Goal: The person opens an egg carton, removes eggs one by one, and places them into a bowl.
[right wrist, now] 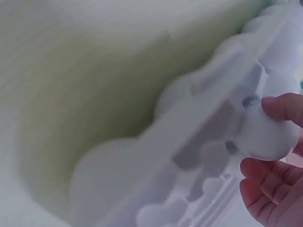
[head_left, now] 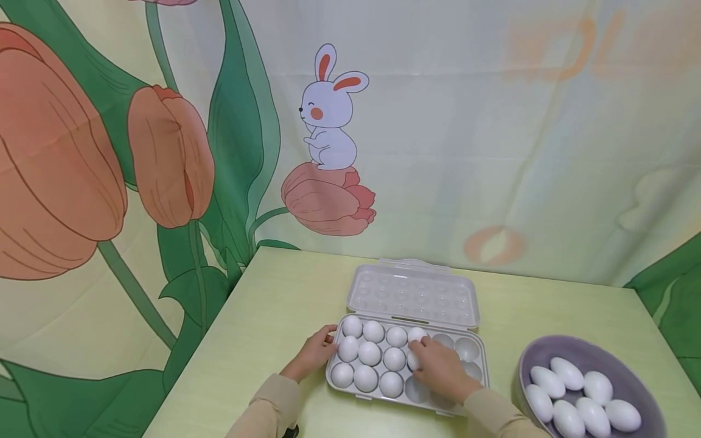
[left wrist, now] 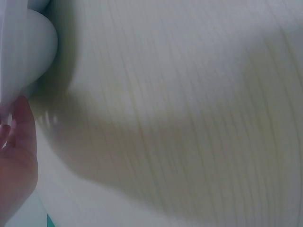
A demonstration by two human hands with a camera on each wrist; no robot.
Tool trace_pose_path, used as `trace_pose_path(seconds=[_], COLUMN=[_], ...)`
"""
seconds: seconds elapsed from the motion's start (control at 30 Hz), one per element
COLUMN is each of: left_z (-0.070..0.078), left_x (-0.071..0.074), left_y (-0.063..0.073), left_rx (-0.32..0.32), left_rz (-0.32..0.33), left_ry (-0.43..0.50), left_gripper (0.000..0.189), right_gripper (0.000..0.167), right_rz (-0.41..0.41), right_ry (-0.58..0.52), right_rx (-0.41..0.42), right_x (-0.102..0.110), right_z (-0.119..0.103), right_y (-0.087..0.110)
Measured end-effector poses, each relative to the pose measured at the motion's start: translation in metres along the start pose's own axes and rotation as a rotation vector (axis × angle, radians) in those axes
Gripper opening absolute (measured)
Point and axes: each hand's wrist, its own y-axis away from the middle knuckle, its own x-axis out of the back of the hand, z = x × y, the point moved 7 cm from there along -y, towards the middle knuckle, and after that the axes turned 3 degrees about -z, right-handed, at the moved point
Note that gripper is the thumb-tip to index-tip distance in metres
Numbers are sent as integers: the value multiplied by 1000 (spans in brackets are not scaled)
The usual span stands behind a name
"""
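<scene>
A white plastic egg box (head_left: 402, 402) lies on the table with its clear lid (head_left: 413, 298) folded back. White eggs (head_left: 369, 353) fill its left part, while cups on the right, such as the back-right cup (head_left: 467, 350), hold none. My right hand (head_left: 445, 372) reaches over the box and pinches a white egg (right wrist: 267, 135) between thumb and fingers, at a cup in the middle row. At the left end, my left hand (head_left: 316, 351) grips the box's rim between thumb and fingers; the left wrist view catches only part of this hand (left wrist: 19, 161).
A purple bowl (head_left: 638, 386) with several white eggs (head_left: 597, 387) in it stands at the right front of the light wood-grain table (head_left: 296, 292). Behind the table hangs a printed cloth (head_left: 416, 152) with tulips and a rabbit.
</scene>
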Motion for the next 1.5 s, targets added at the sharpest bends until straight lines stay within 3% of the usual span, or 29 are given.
trace_pose_path(seconds=[0.5, 0.83, 1.1, 1.5], left_z=[-3, -2, -1, 0], left_x=[-1, -1, -1, -1], left_y=[-3, -2, -2, -1], left_rx=[4, -9, -20, -25], left_rz=[-3, -9, -6, 6], left_ry=[11, 15, 16, 8], left_gripper=[39, 39, 39, 39], right_gripper=[46, 43, 43, 40], right_rz=[26, 126, 159, 80], right_ry=[-106, -130, -153, -185], right_rx=[-119, -115, -122, -189], right_x=[45, 77, 102, 112], right_z=[31, 59, 78, 117], right_y=[9, 29, 48, 74])
